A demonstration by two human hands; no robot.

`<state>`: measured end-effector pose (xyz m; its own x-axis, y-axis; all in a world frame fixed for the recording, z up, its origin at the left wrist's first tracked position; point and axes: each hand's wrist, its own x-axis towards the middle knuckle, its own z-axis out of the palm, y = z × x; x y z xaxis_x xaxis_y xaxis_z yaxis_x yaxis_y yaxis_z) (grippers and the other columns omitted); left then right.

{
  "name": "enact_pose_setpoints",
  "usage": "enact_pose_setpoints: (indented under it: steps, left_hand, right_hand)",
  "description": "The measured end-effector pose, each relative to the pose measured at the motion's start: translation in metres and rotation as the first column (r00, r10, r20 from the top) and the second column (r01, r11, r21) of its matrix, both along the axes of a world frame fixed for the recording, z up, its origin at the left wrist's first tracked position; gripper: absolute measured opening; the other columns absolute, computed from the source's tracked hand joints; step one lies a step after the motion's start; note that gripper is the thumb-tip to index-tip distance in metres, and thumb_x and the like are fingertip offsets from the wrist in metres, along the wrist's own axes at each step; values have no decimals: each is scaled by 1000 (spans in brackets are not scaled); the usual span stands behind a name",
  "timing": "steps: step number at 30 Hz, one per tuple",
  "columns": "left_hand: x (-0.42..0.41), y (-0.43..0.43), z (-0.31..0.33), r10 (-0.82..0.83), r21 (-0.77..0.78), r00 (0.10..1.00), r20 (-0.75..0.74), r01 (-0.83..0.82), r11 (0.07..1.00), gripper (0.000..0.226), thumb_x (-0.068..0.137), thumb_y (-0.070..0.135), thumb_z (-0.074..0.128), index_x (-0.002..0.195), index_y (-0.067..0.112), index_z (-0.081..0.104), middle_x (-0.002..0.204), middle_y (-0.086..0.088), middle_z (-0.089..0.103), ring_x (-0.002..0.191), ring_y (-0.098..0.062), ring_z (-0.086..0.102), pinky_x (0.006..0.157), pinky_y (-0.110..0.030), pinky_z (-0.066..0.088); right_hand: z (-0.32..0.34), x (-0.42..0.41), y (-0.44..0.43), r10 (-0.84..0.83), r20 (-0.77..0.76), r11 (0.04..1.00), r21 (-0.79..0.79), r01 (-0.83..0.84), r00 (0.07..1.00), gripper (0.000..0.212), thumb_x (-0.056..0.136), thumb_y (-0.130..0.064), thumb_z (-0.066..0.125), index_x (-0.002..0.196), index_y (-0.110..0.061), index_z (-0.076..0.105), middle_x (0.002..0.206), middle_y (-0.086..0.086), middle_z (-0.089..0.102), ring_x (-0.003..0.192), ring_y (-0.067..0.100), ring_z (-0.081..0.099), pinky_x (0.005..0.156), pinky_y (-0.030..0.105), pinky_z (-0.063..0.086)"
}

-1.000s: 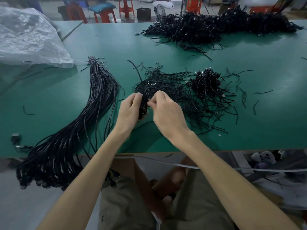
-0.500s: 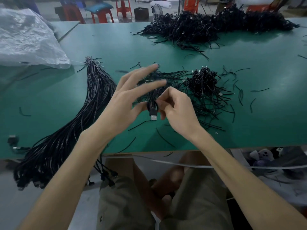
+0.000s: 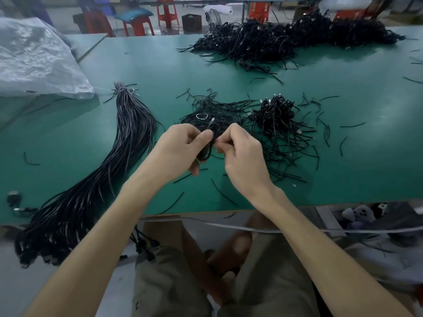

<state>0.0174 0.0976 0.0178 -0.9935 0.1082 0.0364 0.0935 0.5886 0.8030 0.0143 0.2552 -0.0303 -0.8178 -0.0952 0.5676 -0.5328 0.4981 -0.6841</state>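
Note:
Above the green table [image 3: 160, 65], my left hand [image 3: 180, 152] and my right hand [image 3: 242, 156] both hold a small coiled black cable [image 3: 209, 143] between them. The left thumb and curled fingers grip the coil's left side. The right fingertips pinch its right side. A metal plug tip sticks up from the top of the coil. Just behind my hands lies a loose heap of short black ties [image 3: 219, 110], and to its right a pile of coiled cables [image 3: 277, 115].
A long tied bundle of black cables [image 3: 123, 145] runs from mid-table over the front edge at left. A big cable heap [image 3: 286, 40] lies at the far side. A plastic bag [image 3: 34, 56] sits far left. Stray ties litter the table at right. Red stools stand beyond.
My left hand's fingers, spread wide half a second ago, have curled round the coil. The plug that hung down now points up. Both hands sit slightly farther from me.

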Motion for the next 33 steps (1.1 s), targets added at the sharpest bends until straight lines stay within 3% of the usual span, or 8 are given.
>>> enact_pose_setpoints:
  steps: [3, 8, 13, 15, 18, 24, 29, 33]
  left_hand:
    - [6, -3, 5, -62, 250, 992, 112, 32, 968, 21, 106, 23, 53, 120, 8, 51, 64, -4, 72, 44, -21, 60, 51, -25, 52]
    - [15, -23, 9, -459, 314, 888, -15, 440, 841, 47, 105, -4, 46, 148, 14, 43, 103, -14, 73, 74, -34, 74, 77, -40, 59]
    - [10, -13, 2, -241, -180, 954, -177, 210, 961, 22, 96, 42, 62, 106, 24, 70, 85, 0, 68, 69, -18, 62, 68, -42, 53]
    - [9, -6, -3, -156, -439, 948, -277, 19, 898, 51, 98, 60, 42, 84, 16, 64, 76, 3, 56, 68, -15, 54, 63, -42, 46]
    - [7, 1, -10, -25, -452, 959, -284, -111, 885, 61, 105, 54, 37, 63, 11, 44, 65, 0, 49, 60, -22, 51, 55, -38, 36]
    - [-6, -9, -6, -38, -68, 972, 231, 56, 996, 64, 104, 50, 49, 72, -2, 67, 59, -7, 71, 43, -21, 61, 45, -24, 47]
    - [8, -15, -14, -67, 373, 995, 75, 34, 927, 18, 108, 17, 48, 118, 3, 51, 64, -10, 70, 45, -29, 63, 44, -31, 50]
    - [13, -18, -14, -282, 378, 954, -98, 298, 877, 34, 103, -11, 44, 133, 2, 54, 79, -12, 66, 64, -32, 68, 61, -36, 55]
  right_hand:
    - [-4, 2, 2, -27, -266, 962, 256, 98, 963, 18, 87, 16, 58, 87, -2, 55, 83, 8, 58, 68, 26, 62, 53, 43, 53]
    - [-2, 2, 8, -46, -253, 961, 253, 112, 966, 33, 68, 25, 62, 90, 1, 53, 83, 3, 47, 64, 16, 41, 52, 30, 38]
    - [-4, 8, 4, 4, -191, 979, 201, 35, 982, 16, 81, 16, 52, 90, 2, 52, 84, 6, 53, 65, 27, 55, 51, 45, 51]
    - [-6, 10, 1, 25, -168, 985, 174, 5, 985, 7, 90, 7, 48, 89, 2, 52, 87, 13, 59, 76, 32, 69, 54, 49, 55]
    - [-2, 10, -3, 44, -205, 979, 202, -2, 978, 11, 96, 1, 47, 87, 1, 54, 86, 13, 60, 76, 31, 69, 56, 46, 57]
    - [-7, 10, -3, 63, -275, 945, 325, 30, 959, 22, 97, 0, 39, 83, 1, 57, 81, 13, 58, 68, 30, 62, 57, 42, 58]
    - [-9, 10, 0, 39, -225, 962, 272, 24, 974, 13, 90, 11, 49, 87, 0, 56, 85, 11, 58, 75, 27, 67, 55, 42, 57]
    - [-8, 9, -1, -4, -186, 971, 234, 49, 983, 27, 71, 22, 50, 88, 1, 53, 84, 11, 55, 64, 28, 52, 49, 43, 48]
